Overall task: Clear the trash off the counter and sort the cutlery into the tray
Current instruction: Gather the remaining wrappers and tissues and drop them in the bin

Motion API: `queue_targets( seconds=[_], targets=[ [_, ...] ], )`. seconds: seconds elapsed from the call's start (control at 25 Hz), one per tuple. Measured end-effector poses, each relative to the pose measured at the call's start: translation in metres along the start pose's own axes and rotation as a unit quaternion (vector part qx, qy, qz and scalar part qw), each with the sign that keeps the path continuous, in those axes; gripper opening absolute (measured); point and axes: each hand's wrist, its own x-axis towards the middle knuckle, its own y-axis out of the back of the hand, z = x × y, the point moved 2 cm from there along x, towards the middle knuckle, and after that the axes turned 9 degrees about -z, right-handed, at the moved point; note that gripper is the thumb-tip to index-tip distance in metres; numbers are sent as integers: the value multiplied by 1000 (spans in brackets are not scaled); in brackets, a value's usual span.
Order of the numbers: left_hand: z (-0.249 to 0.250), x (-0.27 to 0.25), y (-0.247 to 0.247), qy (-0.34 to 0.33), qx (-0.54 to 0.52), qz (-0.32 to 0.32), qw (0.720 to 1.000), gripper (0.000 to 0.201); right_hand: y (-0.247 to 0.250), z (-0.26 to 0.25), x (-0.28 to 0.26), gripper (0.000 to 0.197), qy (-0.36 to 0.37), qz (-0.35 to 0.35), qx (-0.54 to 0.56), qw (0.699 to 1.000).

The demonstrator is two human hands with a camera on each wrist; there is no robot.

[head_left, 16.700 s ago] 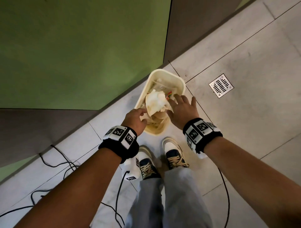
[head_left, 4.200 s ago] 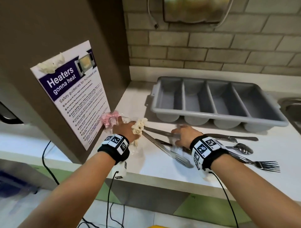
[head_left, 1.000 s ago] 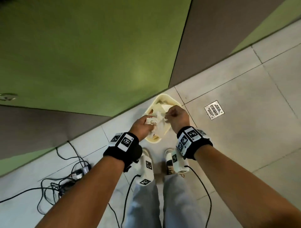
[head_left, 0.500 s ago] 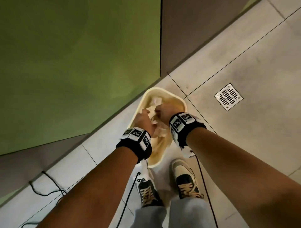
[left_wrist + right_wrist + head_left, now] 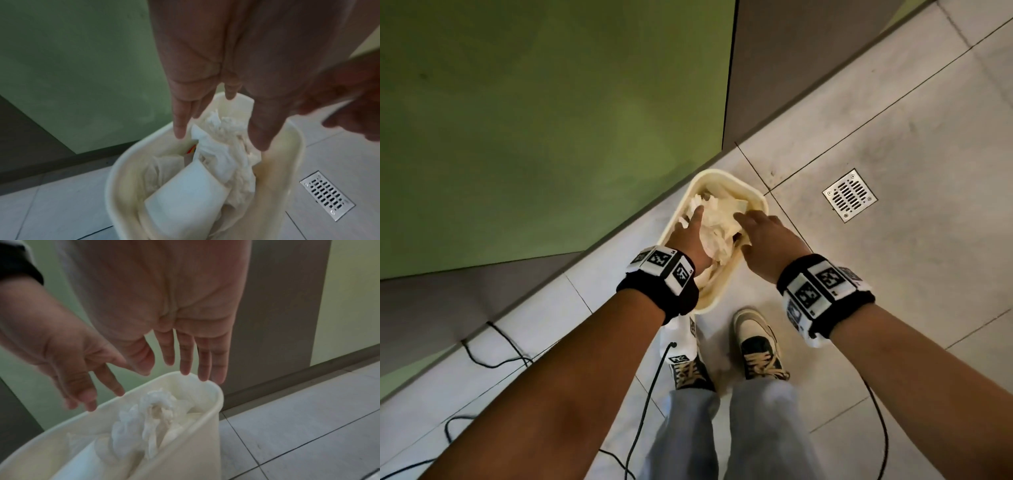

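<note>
The crumpled white paper trash (image 5: 714, 222), pinched between both hands half a second ago, is now released and lies in the cream plastic waste bin (image 5: 755, 202). The left hand (image 5: 690, 236) and the right hand (image 5: 768, 241) are now spread flat above it, fingers straightened, nothing held in either grip.

Two hands, the left hand (image 5: 690, 236) and the right hand (image 5: 767, 245), both with straight fingers. One cream waste bin (image 5: 755, 202) holding crumpled paper (image 5: 717, 222). One metal floor drain (image 5: 850, 194). Two shoes (image 5: 758, 346). Two marker-covered wristbands (image 5: 662, 274).
</note>
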Motion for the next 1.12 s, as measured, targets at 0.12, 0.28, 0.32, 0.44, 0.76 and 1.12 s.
queue_targets(
  seconds=[0.12, 0.28, 0.32, 0.44, 0.76, 1.12],
  targets=[
    [0, -55, 12, -14, -35, 16, 999, 73, 24, 7, -51, 46, -12, -30, -26, 999],
    [9, -165, 38, -56, -153, 84, 983, 44, 81, -6, -140, 41, 23, -1, -55, 998],
    [14, -202, 45, -71, -175, 109, 976, 41, 99, -13, -170, 41, 35, 15, -54, 998],
    [30, -327, 65, -109, -216, 186, 952, 35, 147, -52, -267, 40, 89, 58, -47, 993],
    [14, -576, 127, -172, -276, 399, 857, 27, 238, -206, -415, 37, 286, 108, -160, 938],
    [-127, -685, 163, -53, -379, 580, 719, 23, 255, -358, -436, 37, 417, 97, -171, 887]
  ],
)
